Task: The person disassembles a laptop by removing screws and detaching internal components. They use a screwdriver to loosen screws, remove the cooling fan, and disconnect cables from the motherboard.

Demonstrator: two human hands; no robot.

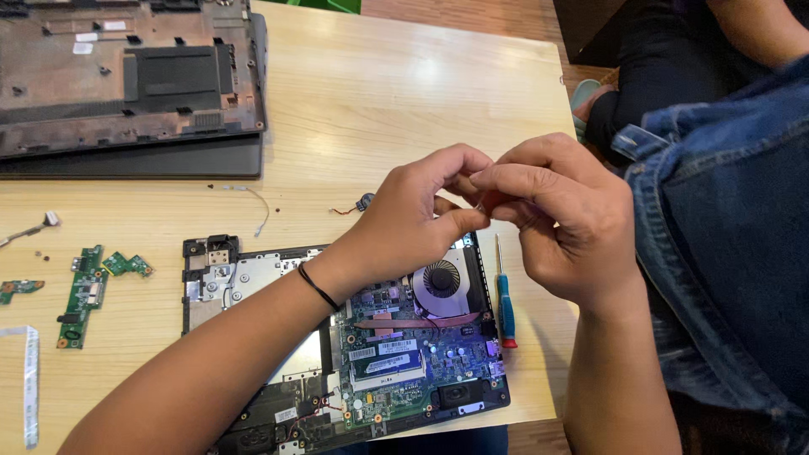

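Left hand and right hand meet fingertip to fingertip, both pinched shut on something too small to make out, above the opened black laptop base with green circuit board and round fan. Blue-and-red screwdriver lies just beside it on the pale wooden tabletop.
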